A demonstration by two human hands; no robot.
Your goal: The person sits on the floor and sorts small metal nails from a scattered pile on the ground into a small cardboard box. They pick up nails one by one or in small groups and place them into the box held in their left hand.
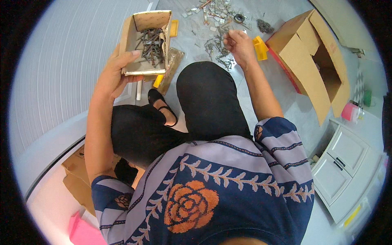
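My left hand (114, 70) grips the near left corner of a small open cardboard box (130, 65), its thumb over the rim. Dark, rusty-looking screws (152, 50) lie heaped inside the box, which I hold up above the floor. Over on the other side, my right hand (240, 46) hovers by a scatter of loose screws (211, 47) on the grey floor. Its fingers are curled together; whether something small sits between them is hidden. Farther out are a spanner (205, 17), a black roll (239, 18) and many small metal pieces (220, 7).
A large open carton (294, 58) stands at right, with a yellow plastic bin (260, 48) beside it. A dark tangled chain-like heap (264, 26) lies nearby. Under the box are a worn wooden board (174, 65) and a yellow piece (158, 81). A white cabinet (340, 162) borders the right.
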